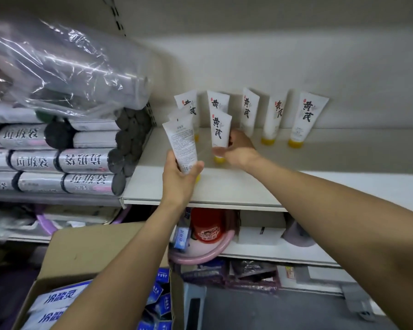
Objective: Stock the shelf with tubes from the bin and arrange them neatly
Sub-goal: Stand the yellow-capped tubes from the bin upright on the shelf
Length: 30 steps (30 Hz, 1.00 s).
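White tubes with yellow caps and black characters stand cap-down on the white shelf (pixel 224 186). Several lean against the back wall, among them one at the far right (pixel 305 117) and one beside it (pixel 273 119). My right hand (pixel 239 148) grips a tube (pixel 220 129) standing in front of that row, its cap on the shelf. My left hand (pixel 180 173) holds a bunch of tubes (pixel 181 141) upright, backs toward me, just left of it. The cardboard bin (pixel 91 253) sits below at the lower left, under my left forearm.
Stacked rolls of bin bags (pixel 65 158) fill the shelf section to the left, with a plastic-wrapped bundle (pixel 65 67) on top. A red tub (pixel 208 227) and pink basin sit on the shelf below. Blue packets (pixel 160 301) fill the bin.
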{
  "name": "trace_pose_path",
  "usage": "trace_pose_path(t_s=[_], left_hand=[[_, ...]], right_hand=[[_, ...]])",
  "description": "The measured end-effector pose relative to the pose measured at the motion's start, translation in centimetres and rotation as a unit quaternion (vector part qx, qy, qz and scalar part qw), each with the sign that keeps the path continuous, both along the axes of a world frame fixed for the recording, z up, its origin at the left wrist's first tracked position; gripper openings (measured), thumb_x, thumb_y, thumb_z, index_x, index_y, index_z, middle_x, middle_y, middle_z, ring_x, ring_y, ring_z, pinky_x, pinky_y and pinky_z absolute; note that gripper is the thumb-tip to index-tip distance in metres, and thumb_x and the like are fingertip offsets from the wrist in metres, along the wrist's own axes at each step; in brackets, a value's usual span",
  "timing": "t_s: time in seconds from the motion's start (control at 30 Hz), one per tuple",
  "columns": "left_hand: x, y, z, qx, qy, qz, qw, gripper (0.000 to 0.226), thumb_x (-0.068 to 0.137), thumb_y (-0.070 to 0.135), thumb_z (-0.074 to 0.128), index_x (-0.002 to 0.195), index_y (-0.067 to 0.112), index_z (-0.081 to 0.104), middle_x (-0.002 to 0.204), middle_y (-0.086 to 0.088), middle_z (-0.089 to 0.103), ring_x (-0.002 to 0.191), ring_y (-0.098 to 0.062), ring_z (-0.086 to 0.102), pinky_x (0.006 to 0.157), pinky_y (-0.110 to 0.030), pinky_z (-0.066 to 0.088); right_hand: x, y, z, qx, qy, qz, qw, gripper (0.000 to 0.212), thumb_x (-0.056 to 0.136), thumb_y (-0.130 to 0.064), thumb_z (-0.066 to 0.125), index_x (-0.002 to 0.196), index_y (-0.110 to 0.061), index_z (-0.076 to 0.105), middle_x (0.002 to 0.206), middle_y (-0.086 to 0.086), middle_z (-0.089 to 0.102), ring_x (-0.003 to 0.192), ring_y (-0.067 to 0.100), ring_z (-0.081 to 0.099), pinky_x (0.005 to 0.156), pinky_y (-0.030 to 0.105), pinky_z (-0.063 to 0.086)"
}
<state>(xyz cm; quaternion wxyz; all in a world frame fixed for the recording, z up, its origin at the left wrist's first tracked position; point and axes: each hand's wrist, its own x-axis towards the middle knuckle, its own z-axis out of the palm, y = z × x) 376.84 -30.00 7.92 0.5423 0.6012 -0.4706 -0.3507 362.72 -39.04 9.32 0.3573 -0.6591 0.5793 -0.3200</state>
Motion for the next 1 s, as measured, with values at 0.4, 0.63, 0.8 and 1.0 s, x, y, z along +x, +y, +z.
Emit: trace_pose_path(t_s=[0.4, 0.63, 0.8, 1.0], left_hand=[[0.2, 1.3, 0.5, -0.006, 0.043, -0.011, 0.999, 0.033, 0.09, 0.014, 0.065, 0.118, 0.022, 0.049, 0.104, 0.015, 0.062, 0.093, 0.003, 0.059, 0.068, -0.008, 0.049], [-2.0, 2.7, 1.2, 0.028, 0.112, -0.019, 0.993, 0.027, 0.095, 0.013, 0.047, 0.111, 0.033, 0.052, 0.111, 0.01, 0.063, 0.108, -0.015, 0.059, 0.097, -0.046, 0.05], [-5.1, 3.3, 1.9, 0.04, 0.1, -0.059, 0.992, 0.04, 0.09, 0.006, 0.038, 0.124, 0.021, 0.054, 0.111, 0.002, 0.065, 0.105, -0.016, 0.063, 0.093, -0.052, 0.052], [-7.6, 2.7, 2.0, 0.007, 0.043, -0.092, 0.995, 0.04, 0.086, 0.007, 0.065, 0.121, 0.021, 0.05, 0.106, 0.001, 0.063, 0.103, -0.022, 0.063, 0.084, -0.049, 0.056]], right_hand=[[0.1, -0.4, -2.5, 0.014, -0.009, -0.045, 0.999, 0.06, 0.074, -0.015, 0.078, 0.126, -0.012, 0.049, 0.119, 0.005, 0.058, 0.106, 0.021, 0.056, 0.094, 0.037, 0.048], [-1.9, 7.8, -0.8, -0.024, -0.056, 0.089, 0.994, 0.035, 0.076, -0.009, 0.067, 0.105, -0.021, 0.054, 0.098, 0.002, 0.055, 0.078, 0.013, 0.048, 0.072, 0.018, 0.042], [-2.8, 10.4, 0.4, -0.033, -0.01, 0.084, 0.996, 0.049, 0.073, -0.032, 0.079, 0.113, -0.021, 0.053, 0.102, -0.011, 0.059, 0.081, -0.002, 0.051, 0.073, 0.018, 0.045], [-5.8, 9.6, 0.5, -0.068, 0.06, 0.02, 0.996, 0.036, 0.075, -0.03, 0.07, 0.107, -0.02, 0.059, 0.091, -0.008, 0.062, 0.07, 0.004, 0.049, 0.068, 0.032, 0.047]])
